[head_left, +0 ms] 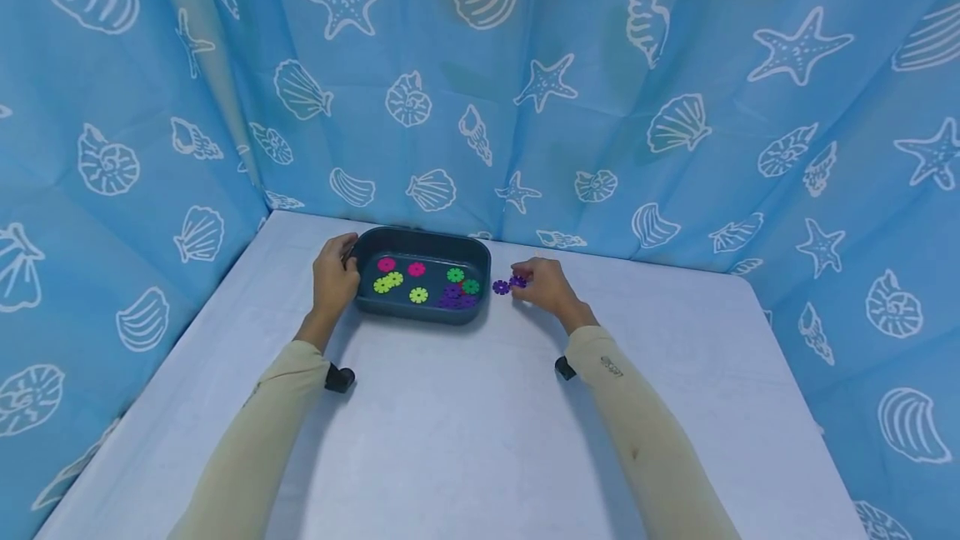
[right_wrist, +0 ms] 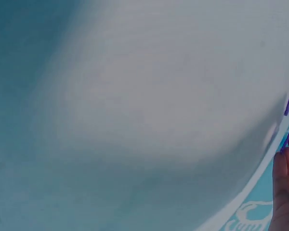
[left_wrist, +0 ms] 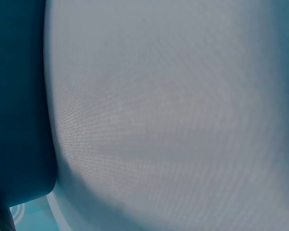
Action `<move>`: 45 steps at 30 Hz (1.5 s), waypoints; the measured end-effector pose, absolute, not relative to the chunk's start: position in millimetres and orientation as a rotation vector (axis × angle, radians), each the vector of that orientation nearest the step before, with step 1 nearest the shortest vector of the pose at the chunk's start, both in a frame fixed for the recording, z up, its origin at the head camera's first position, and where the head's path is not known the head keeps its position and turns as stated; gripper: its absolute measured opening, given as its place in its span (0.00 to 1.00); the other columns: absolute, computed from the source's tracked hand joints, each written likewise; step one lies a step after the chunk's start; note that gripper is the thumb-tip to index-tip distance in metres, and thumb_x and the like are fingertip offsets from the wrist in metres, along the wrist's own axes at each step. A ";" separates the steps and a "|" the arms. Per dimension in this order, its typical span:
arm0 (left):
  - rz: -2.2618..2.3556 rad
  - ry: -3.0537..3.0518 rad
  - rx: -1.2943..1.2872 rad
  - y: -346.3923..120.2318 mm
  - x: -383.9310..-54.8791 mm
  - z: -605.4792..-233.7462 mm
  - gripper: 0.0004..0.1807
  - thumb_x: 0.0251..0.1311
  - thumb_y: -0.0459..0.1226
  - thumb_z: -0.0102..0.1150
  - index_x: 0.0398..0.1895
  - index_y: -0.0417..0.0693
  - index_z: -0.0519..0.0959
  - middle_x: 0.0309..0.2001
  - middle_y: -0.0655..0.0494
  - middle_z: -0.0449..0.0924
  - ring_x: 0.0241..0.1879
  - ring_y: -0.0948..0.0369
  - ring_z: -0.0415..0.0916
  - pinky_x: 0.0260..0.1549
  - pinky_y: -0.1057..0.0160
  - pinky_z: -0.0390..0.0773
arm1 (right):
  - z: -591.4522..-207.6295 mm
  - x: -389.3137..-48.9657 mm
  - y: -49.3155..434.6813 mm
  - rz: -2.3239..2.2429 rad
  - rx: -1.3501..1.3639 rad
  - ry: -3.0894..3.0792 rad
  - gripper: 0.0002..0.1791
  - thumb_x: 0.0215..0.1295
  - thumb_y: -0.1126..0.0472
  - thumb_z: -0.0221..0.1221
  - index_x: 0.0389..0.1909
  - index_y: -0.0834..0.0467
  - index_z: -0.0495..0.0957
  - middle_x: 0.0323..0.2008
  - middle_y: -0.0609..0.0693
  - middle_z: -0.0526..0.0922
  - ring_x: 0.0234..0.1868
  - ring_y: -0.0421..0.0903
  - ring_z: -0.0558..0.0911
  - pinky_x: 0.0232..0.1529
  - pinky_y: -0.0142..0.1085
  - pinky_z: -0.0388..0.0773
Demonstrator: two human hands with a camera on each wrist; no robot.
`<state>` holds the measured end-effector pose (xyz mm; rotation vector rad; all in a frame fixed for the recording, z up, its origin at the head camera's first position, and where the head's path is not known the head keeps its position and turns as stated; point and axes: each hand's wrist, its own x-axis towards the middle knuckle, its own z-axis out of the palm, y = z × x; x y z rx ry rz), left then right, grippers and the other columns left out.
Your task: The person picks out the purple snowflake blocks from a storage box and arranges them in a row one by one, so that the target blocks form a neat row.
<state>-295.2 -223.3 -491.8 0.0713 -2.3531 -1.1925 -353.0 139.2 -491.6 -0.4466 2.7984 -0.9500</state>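
A dark blue plastic tray point(head_left: 420, 314) stands near the back of the table, and my left hand point(head_left: 335, 276) grips its left end. Inside lie flower-shaped plastic discs: pink discs point(head_left: 416, 270), yellow discs point(head_left: 418, 295), green discs point(head_left: 471, 286) and a pile of purple discs point(head_left: 457, 299) in the right corner, with some red showing. Just right of the tray, my right hand point(head_left: 549, 285) pinches a purple disc point(head_left: 517, 281) at its fingertips. Beside it, another purple disc point(head_left: 501, 287) lies on the table. The left wrist view shows mostly the tray's side point(left_wrist: 19, 96).
A white cloth covers the table point(head_left: 465, 440). Blue curtains point(head_left: 570, 140) with white shell and starfish prints hang close behind the tray and along both sides. Black wrist mounts point(head_left: 341, 378) sit under both sleeves.
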 end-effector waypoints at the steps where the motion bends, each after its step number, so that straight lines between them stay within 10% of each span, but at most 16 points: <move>1: -1.193 -2.353 0.072 -223.4 -295.1 -491.8 0.21 0.64 0.20 0.48 0.60 0.33 0.72 0.58 0.39 0.73 0.61 0.48 0.71 0.61 0.56 0.74 | -492.9 -352.6 139.7 -0.947 -0.437 2.793 0.27 0.57 0.61 0.68 0.59 0.59 0.77 0.51 0.54 0.82 0.52 0.50 0.79 0.57 0.42 0.80; 32: -1.187 -2.351 0.066 -223.8 -296.9 -494.8 0.21 0.64 0.20 0.48 0.60 0.34 0.72 0.58 0.40 0.73 0.62 0.49 0.71 0.62 0.56 0.73 | -494.6 -349.9 140.4 -0.962 -0.393 2.774 0.25 0.57 0.60 0.69 0.58 0.57 0.79 0.49 0.51 0.82 0.50 0.49 0.79 0.55 0.42 0.81; 45: -1.170 -2.354 0.078 -222.4 -295.4 -492.4 0.21 0.64 0.20 0.48 0.60 0.34 0.72 0.58 0.40 0.73 0.61 0.49 0.71 0.62 0.56 0.74 | -451.3 -353.5 91.6 -1.174 -0.844 2.900 0.20 0.61 0.61 0.66 0.54 0.61 0.81 0.50 0.54 0.83 0.49 0.50 0.82 0.52 0.42 0.83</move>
